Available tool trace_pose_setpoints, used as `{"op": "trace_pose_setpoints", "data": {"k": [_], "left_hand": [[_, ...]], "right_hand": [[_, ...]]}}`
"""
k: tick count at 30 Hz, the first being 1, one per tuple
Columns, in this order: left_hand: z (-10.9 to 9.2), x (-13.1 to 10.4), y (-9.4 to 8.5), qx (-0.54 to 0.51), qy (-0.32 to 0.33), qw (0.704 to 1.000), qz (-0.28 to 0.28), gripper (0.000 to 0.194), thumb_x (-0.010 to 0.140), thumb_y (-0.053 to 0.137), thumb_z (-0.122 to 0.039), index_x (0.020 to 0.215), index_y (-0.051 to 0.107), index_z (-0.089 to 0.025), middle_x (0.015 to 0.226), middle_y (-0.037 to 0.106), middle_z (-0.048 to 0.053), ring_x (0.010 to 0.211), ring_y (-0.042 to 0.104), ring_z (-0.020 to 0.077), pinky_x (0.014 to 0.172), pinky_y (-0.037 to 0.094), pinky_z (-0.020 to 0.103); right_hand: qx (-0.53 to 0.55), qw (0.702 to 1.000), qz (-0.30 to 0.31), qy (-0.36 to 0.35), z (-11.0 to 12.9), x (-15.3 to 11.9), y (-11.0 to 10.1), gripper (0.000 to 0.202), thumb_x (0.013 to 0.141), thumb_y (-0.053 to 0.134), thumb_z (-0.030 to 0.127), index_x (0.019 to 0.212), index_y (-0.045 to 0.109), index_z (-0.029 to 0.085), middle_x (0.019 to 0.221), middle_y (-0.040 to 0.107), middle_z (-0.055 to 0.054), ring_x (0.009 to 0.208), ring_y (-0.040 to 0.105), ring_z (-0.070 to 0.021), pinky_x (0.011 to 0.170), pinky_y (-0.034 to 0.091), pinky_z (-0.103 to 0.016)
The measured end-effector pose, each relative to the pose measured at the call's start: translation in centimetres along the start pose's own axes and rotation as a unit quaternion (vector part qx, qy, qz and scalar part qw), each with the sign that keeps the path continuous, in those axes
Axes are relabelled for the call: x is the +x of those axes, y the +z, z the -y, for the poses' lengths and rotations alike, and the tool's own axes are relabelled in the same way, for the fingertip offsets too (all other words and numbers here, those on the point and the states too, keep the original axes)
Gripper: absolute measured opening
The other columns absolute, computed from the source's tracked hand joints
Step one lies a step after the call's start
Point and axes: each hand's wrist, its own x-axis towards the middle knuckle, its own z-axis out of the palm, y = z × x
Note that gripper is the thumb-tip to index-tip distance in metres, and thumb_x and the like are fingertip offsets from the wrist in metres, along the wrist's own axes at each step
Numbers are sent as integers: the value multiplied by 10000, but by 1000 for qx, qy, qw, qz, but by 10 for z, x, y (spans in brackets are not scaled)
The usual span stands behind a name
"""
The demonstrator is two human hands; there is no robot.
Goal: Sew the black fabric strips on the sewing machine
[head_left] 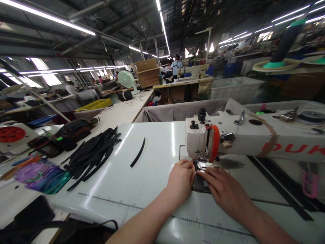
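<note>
My left hand is closed with its fingers curled, just left of the presser foot of a white sewing machine. My right hand reaches in from the other side, its fingers pressed together and their tips close to the foot. Whatever the fingertips pinch is small and mostly hidden. Between the hands lies a dark flat patch; I cannot tell whether it is cloth or the machine's plate. A single short black strip lies on the pale tabletop to the left.
At the left is a pile of black strips beside a purple and teal pouch. Long black strips and pink-handled snips lie under the machine arm. A ruler scale marks the front edge. Behind stands a cloth-lined bin.
</note>
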Motion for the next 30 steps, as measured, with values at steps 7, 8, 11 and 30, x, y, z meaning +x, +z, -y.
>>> {"op": "trace_pose_setpoints", "data": {"k": [7, 8, 11, 30], "left_hand": [[2, -2, 6, 5, -7, 1000, -7, 256, 941, 473, -164, 912, 726, -134, 1093, 700, 104, 1033, 597, 242, 966, 514, 387], [2, -2, 7, 5, -8, 1000, -5, 253, 940, 477, -166, 920, 726, -127, 1095, 700, 106, 1037, 595, 245, 968, 512, 388], [3, -2, 7, 2, -5, 1000, -4, 254, 941, 472, -165, 947, 721, -115, 1081, 703, 105, 1034, 594, 245, 968, 507, 383], [3, 2, 9, 29, 6, 1000, -1, 243, 926, 467, -125, 862, 701, -139, 1003, 702, 95, 966, 600, 224, 945, 506, 376]], "right_hand": [[-21, 1000, 12, -1, 0, -1, 2, 413, 814, 446, 42, 1170, 615, 165, 1026, 672, -99, 843, 606, -240, 751, 530, -403], [-19, 1000, 14, -2, 0, -1, 1, 416, 816, 442, 41, 1176, 610, 165, 1027, 670, -100, 848, 604, -241, 752, 530, -403], [-12, 1000, 17, -1, 0, -1, 1, 422, 821, 437, 43, 1193, 597, 164, 1022, 667, -98, 854, 601, -243, 756, 528, -406], [2, 999, 29, 14, 0, -4, 4, 454, 811, 464, 30, 1229, 562, 179, 1050, 641, -87, 904, 585, -247, 809, 515, -412]]}}
